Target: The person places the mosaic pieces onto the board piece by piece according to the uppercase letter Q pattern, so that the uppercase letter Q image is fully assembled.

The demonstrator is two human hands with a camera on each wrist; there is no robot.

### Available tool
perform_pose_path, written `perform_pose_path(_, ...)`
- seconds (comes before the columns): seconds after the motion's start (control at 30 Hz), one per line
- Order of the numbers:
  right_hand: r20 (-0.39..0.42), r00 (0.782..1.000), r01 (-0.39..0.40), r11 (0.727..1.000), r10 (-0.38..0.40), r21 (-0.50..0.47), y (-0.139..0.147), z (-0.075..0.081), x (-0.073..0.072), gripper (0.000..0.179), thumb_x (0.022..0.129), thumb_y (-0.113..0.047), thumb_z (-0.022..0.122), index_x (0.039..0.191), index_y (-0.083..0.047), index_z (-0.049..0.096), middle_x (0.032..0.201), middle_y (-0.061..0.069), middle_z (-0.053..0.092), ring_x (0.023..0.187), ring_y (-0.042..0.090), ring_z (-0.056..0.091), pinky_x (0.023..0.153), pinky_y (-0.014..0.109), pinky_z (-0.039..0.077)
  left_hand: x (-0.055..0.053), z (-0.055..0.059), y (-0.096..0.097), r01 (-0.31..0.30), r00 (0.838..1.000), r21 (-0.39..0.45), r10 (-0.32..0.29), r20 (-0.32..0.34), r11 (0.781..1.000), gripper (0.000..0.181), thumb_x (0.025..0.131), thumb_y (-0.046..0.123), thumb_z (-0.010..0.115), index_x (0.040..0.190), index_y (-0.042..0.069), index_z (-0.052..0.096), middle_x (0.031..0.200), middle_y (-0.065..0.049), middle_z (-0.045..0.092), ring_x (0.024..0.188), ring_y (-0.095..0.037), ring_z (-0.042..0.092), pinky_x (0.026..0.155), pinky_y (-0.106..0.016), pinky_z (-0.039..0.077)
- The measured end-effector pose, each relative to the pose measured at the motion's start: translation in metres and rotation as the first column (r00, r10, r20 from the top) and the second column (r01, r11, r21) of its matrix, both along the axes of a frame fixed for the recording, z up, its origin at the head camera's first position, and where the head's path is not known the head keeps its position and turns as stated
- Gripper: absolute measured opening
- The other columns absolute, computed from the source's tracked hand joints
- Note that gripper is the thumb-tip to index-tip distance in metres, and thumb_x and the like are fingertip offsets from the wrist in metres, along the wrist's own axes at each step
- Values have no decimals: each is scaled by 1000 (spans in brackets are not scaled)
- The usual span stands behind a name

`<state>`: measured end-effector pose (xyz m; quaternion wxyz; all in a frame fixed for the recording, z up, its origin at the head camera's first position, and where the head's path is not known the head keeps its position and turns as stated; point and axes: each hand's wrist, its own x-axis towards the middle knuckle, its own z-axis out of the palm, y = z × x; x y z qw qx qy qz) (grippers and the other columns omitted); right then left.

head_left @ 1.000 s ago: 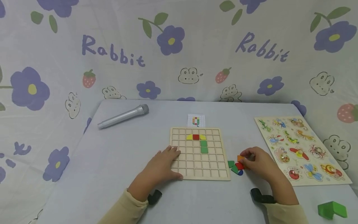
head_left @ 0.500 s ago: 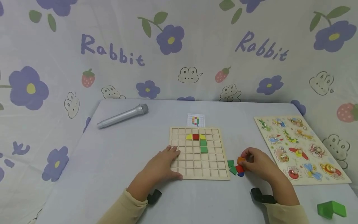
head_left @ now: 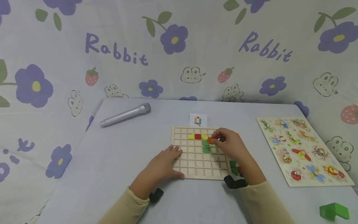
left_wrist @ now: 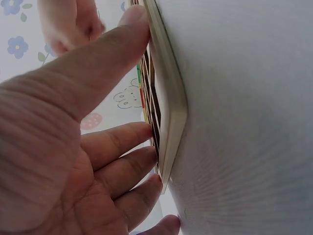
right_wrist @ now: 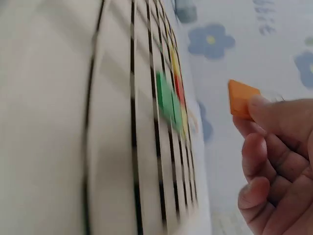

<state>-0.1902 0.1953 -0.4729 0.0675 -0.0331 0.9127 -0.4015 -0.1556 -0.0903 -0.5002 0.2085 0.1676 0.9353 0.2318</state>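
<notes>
My right hand [head_left: 230, 144] pinches an orange square tile [right_wrist: 240, 99] between thumb and forefinger, held above the upper right part of a wooden grid board [head_left: 187, 168]. Set in the grid are a red tile [head_left: 198, 137] flanked by yellow ones, and two green tiles [head_left: 206, 149] running down below the right yellow one. At the board's left edge lies my left hand [head_left: 163, 165], its fingertips and thumb resting on the rim; the left wrist view shows those fingers [left_wrist: 129, 166] fairly straight. Behind the board is a small pattern card [head_left: 198, 119].
Loose green tiles [head_left: 233, 167] and a red tile [head_left: 240, 170] lie by the board's right edge, partly behind my right wrist. An insect puzzle board [head_left: 305, 152] is further right, a green block [head_left: 334, 211] near the front. A silver toy microphone [head_left: 126, 115] lies back left.
The right hand has lifted the orange tile from the loose pile and carried it leftward and away from me, over the board. My left hand has stayed on the board's edge.
</notes>
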Motion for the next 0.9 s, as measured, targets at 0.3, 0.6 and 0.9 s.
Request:
perform_pose_path(0.3, 35, 998, -59, 998, 59, 1, -49, -25, -32, 9, 104, -15, 75, 111, -10, 74, 111, 8, 77, 102, 25, 70, 92, 42, 60, -1, -3, 5, 43, 999, -10, -43, -12, 999, 100, 82, 47, 96, 164, 13, 51, 177, -7, 38, 169, -28, 25, 136, -53, 28)
perform_pose_path(0.6, 23, 995, -93, 995, 92, 46, -59, -30, -32, 6, 104, -15, 75, 109, -12, 76, 108, 7, 77, 101, 25, 68, 96, 48, 58, 1, 4, 3, 31, 999, -12, -31, -22, 999, 99, 81, 46, 97, 163, 13, 52, 176, -7, 40, 169, -28, 27, 136, -52, 29)
perform_pose_path(0.9, 13, 992, -124, 987, 123, 104, -65, -31, -35, 7, 103, -12, 76, 105, -10, 82, 111, 7, 76, 105, 26, 68, 101, 50, 58, 1, 5, -4, 19, 1000, -12, -19, -25, 1000, 98, 81, 45, 97, 163, 13, 52, 176, -7, 39, 169, -28, 27, 136, -52, 29)
